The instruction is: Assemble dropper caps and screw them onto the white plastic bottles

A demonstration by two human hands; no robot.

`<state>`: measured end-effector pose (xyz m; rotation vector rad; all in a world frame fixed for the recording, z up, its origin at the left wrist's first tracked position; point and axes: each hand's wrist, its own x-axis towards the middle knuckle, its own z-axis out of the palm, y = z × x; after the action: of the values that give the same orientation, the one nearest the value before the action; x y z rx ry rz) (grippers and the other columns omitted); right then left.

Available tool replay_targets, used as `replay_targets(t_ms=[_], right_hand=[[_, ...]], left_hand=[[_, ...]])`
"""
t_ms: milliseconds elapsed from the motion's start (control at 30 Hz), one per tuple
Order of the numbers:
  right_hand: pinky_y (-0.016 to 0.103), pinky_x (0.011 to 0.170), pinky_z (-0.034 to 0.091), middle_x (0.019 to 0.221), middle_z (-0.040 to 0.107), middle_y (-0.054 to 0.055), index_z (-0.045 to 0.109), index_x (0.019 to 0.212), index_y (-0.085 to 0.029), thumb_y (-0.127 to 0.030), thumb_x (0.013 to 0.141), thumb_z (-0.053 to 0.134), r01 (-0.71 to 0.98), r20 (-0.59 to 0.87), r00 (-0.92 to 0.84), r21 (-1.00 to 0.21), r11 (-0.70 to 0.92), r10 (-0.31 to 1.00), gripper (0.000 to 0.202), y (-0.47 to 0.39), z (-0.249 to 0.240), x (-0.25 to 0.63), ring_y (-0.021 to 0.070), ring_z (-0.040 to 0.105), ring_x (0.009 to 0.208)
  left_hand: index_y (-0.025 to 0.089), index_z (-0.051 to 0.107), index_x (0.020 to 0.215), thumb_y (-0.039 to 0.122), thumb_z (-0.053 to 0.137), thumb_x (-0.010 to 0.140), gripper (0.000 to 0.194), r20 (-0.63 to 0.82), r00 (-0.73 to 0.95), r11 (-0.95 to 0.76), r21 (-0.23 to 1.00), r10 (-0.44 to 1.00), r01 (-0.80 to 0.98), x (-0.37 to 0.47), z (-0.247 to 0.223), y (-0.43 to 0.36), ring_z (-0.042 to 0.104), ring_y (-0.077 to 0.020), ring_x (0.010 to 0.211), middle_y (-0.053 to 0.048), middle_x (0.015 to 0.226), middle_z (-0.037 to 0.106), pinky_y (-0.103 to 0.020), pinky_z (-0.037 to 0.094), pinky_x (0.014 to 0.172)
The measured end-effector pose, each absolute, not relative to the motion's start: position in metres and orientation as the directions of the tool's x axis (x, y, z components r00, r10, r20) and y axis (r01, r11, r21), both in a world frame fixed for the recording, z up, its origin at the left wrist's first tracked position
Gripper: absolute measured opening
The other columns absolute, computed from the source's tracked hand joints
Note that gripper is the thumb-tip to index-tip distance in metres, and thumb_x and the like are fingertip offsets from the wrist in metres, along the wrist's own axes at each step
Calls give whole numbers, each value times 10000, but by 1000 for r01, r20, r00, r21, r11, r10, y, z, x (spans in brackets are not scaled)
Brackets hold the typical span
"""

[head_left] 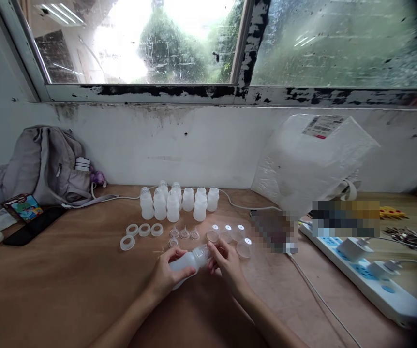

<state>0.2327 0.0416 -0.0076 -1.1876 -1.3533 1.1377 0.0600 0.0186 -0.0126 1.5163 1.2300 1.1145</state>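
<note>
A frosted white bottle (184, 265) with a clear cap (201, 255) on its end lies tilted between my hands, capped end to the upper right. My left hand (168, 273) is wrapped round the body of the bottle. The fingers of my right hand (226, 263) are closed on the clear cap. Beyond them on the table are several white rings (144, 229), several clear nipples (184, 233) and several clear caps (244, 248). Behind these stand several frosted bottles, some capped (146, 205) and some with open tops (213, 199).
A brown table (85, 270) runs up to the wall. A grey backpack (45, 159) and black phone (34, 226) lie left. On the right are a plastic bag (310, 159), a blurred-out object (274, 229) and a power strip (368, 275) with plugs and cables.
</note>
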Motion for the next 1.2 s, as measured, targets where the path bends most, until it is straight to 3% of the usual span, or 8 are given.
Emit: replay_targets(t_ms=[367, 767, 933, 1067, 1200], right_hand=[[196, 296, 341, 404, 456, -66, 377, 659, -198, -473, 741, 502, 31, 49, -55, -998, 50, 997, 313, 38, -5, 228, 109, 463, 319], [198, 330, 360, 497, 501, -45, 412, 742, -194, -478, 751, 484, -10, 27, -52, -1000, 27, 998, 293, 34, -2, 224, 110, 492, 376], [231, 425, 426, 704, 553, 3, 445, 842, -194, -422, 728, 551, 18, 238, 8, -971, 238, 971, 275, 33, 14, 226, 116, 520, 505], [261, 547, 455, 788, 566, 29, 478, 926, -204, -393, 742, 548, 275, 482, 121, -856, 438, 868, 274, 51, 46, 231, 146, 546, 645], [312, 646, 447, 820, 581, 47, 496, 957, -200, -402, 740, 541, 563, 671, 36, -625, 540, 740, 300, 90, 76, 227, 178, 547, 712]], left_hand=[[178, 536, 785, 330, 642, 619, 249, 281, 51, -266, 814, 958, 516, 71, 5, -2, 562, -165, 717, -14, 784, 608, -265, 435, 658], [206, 492, 944, 355, 587, 676, 321, 415, 146, -412, 678, 898, 609, 64, -1, 5, 571, -192, 788, -45, 874, 590, -309, 466, 689], [211, 441, 1054, 347, 495, 764, 324, 484, 213, -503, 616, 849, 606, 55, 1, 11, 555, -197, 869, -66, 961, 573, -327, 457, 749], [207, 421, 1077, 268, 382, 833, 255, 545, 68, -456, 619, 835, 639, 42, 2, 22, 528, -184, 938, -68, 1011, 553, -330, 435, 807], [195, 473, 1018, 232, 401, 811, 222, 616, 48, -399, 448, 787, 800, 26, -6, 38, 494, -210, 984, -72, 1019, 547, -373, 395, 850]])
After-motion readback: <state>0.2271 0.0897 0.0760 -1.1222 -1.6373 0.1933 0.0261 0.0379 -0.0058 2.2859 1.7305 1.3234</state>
